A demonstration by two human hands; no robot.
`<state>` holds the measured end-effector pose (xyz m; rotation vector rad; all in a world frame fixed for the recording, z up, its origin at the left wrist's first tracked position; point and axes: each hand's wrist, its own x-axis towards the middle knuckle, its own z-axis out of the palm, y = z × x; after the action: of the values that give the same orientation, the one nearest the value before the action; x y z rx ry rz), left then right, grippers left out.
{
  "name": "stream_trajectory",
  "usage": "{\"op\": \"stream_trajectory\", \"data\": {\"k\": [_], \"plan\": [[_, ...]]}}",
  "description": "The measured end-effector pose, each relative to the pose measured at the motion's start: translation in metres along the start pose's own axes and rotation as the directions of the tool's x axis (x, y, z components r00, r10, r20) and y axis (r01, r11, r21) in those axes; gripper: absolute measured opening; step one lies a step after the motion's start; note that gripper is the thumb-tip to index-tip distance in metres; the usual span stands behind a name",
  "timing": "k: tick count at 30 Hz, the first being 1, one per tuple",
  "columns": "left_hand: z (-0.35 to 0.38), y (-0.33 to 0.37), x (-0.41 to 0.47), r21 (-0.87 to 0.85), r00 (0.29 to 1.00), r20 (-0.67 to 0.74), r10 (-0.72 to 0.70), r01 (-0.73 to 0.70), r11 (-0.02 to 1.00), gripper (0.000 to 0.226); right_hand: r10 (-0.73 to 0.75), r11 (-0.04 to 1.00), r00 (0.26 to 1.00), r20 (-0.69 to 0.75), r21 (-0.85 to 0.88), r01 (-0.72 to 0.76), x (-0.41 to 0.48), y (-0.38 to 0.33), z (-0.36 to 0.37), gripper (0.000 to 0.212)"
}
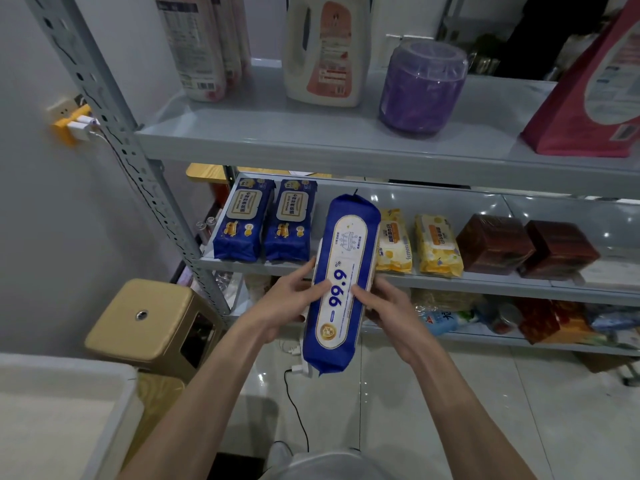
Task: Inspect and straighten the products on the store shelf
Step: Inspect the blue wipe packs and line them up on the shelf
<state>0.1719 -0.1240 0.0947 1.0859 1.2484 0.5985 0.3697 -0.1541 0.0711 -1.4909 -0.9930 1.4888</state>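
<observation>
Premises: a grey metal shelving unit [166, 216] stands against a pale wall above a glossy tiled floor [450, 410].

Item under inspection: a long blue wipes pack [346, 237] at the centre of the frame, held lengthwise in front of the middle shelf [450, 280]. Its near end points toward the camera and its far end shows against the shelf surface. Contact with the shelf cannot be determined. The white label reads "99.9%".

The left hand [287, 299] grasps the pack's left side, thumb laid on the label and fingers curled behind. The right hand [391, 306] grasps the right side, thumb on the front face.

Middle shelf, left of the held pack: two dark blue packs [239, 223] lie side by side, touching. Just to the right of it lie two yellow packs [438, 247], close together. Further right are two red-brown boxes [495, 244] in clear film.

Upper shelf [311, 140], left to right across the top of the frame:
- tall white packs [204, 46];
- a white detergent bottle [325, 53] with an orange label;
- a purple jar [420, 88];
- a pink bag [588, 91] at the right edge.

Bottom shelf, right of the hands: mixed goods [540, 320], too cluttered to identify.

Surroundings:
- a gold stool [145, 320] at the left of the frame, beside the shelving upright;
- a white bin [52, 410] in the lower left corner;
- a yellow wall socket [74, 124] with white plugs at the upper left;
- a black cable [298, 410] on the floor below the pack.
</observation>
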Motion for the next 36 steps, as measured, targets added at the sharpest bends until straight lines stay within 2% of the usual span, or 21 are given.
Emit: {"op": "stream_trajectory", "data": {"k": [3,6,8,10,13,15,17,18,21,25,30,36], "plan": [[0.002,-0.003,-0.001,0.033,0.997,0.013,0.075,-0.075,0.997,0.063,0.009,0.999,1.000,0.022,-0.049,-0.008,-0.003,-0.005,-0.003,0.044],[0.001,-0.005,-0.001,0.000,0.995,0.005,0.103,-0.103,0.995,0.061,0.054,0.998,0.998,0.031,0.039,-0.056,-0.005,-0.017,-0.004,0.061],[0.001,-0.002,0.000,-0.072,0.997,-0.011,0.078,-0.079,0.994,0.045,0.064,0.995,0.998,-0.004,0.078,-0.063,-0.006,-0.025,-0.004,0.074],[0.004,0.007,-0.004,-0.148,0.998,-0.046,0.053,-0.059,0.987,0.033,0.061,0.992,0.998,-0.024,0.109,-0.058,-0.007,-0.028,-0.004,0.077],[0.010,0.016,-0.010,-0.147,0.992,-0.090,0.087,-0.100,0.984,0.053,0.020,0.990,0.999,0.043,0.137,-0.026,-0.010,-0.025,-0.006,0.065],[0.010,0.020,-0.014,-0.143,0.988,-0.100,0.114,-0.128,0.981,0.062,0.006,0.991,0.997,0.072,0.136,-0.015,-0.012,-0.021,-0.009,0.067],[0.005,0.023,-0.016,-0.109,0.990,-0.073,0.119,-0.126,0.986,0.061,0.008,0.980,0.997,0.074,0.197,-0.023,-0.013,-0.018,-0.009,0.080],[0.003,0.024,-0.017,-0.091,0.992,-0.053,0.119,-0.123,0.988,0.060,-0.003,0.972,0.998,0.066,0.234,-0.012,-0.013,-0.018,-0.008,0.080],[0.001,0.023,-0.019,-0.069,0.987,-0.023,0.160,-0.162,0.984,0.060,-0.048,0.954,0.999,0.011,0.296,0.043,-0.013,-0.017,-0.005,0.065],[-0.005,0.015,-0.015,-0.158,0.973,0.015,0.229,-0.224,0.962,0.061,-0.122,0.932,0.992,0.021,0.345,0.108,-0.009,-0.016,-0.009,0.054],[-0.018,0.008,-0.010,-0.272,0.934,0.183,0.308,-0.253,0.928,0.068,-0.176,0.908,0.983,0.043,0.394,0.146,-0.008,-0.014,-0.017,0.052],[-0.015,0.004,-0.011,-0.348,0.915,0.212,0.343,-0.257,0.902,0.083,-0.194,0.906,0.975,0.107,0.401,0.136,-0.008,-0.012,-0.028,0.065]]}}
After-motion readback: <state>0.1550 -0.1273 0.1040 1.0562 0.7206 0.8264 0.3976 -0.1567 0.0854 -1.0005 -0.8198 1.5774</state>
